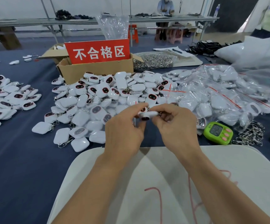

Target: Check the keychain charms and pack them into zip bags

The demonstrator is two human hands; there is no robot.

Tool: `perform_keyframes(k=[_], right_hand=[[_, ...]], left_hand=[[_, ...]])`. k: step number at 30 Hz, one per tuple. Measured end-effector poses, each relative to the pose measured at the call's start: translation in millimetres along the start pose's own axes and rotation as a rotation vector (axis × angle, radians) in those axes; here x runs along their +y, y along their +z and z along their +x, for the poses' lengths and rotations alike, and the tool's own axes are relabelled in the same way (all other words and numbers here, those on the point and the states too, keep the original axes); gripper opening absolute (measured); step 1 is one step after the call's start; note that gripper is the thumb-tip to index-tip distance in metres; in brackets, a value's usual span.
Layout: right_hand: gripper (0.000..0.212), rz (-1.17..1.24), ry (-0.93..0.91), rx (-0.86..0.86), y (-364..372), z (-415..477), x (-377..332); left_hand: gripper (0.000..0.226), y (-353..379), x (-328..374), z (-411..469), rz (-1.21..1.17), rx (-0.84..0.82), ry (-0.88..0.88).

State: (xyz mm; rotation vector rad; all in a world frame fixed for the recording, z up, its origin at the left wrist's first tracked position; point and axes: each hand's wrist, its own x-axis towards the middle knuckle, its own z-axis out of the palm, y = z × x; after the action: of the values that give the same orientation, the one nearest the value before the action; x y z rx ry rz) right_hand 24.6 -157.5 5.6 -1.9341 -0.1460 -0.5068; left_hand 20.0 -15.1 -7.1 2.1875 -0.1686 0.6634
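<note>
Both hands meet over the dark blue table, holding one white keychain charm (148,115) edge-on between them. My left hand (124,126) pinches its left end with curled fingers. My right hand (176,125) grips its right end, where the metal clasp is mostly hidden by the fingers. Behind them lies a big heap of loose charms (108,94), white with dark oval faces. To the right is a pile of charms packed in clear zip bags (220,92) with red seal lines.
A cardboard box (97,70) with a red sign stands behind the heap. A second charm pile (6,97) lies far left. A green timer (218,132) and loose metal clasps (250,135) sit at right; a bag of clasps (153,60) behind. A person sits at a far table.
</note>
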Motion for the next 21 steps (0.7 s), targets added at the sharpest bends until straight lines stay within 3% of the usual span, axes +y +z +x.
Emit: perform_keyframes(k=[2,5,8,11,14,21], right_hand=[[0.034,0.224,0.124,-0.033,0.3,1.9,-1.5],[0.029,0.498,0.335,-0.086,-2.2,3.1,-0.6],[0.017,0.458,0.331,-0.119,-5.1,4.1,0.9],[0.026,0.442,0.3,-0.169,-7.1,3.3,-0.4],[0.019,0.432,0.314,-0.233,-9.8,3.7,-0.5],[0.022,0.404,0.297,-0.176,-9.0,6.0,1.3]], left_hand=[[0.075,-3.4,-0.8,0.2,0.022,-0.027,0.122],[0.057,-2.1,-0.1,-0.2,0.092,0.035,0.225],[0.027,-2.1,5.0,-0.9,0.1,0.014,0.123],[0.034,-2.8,1.4,1.7,0.079,-0.075,0.018],[0.038,-4.1,-1.4,3.9,-0.05,-0.131,0.016],[0.034,-4.8,1.0,4.4,-0.105,-0.151,0.03]])
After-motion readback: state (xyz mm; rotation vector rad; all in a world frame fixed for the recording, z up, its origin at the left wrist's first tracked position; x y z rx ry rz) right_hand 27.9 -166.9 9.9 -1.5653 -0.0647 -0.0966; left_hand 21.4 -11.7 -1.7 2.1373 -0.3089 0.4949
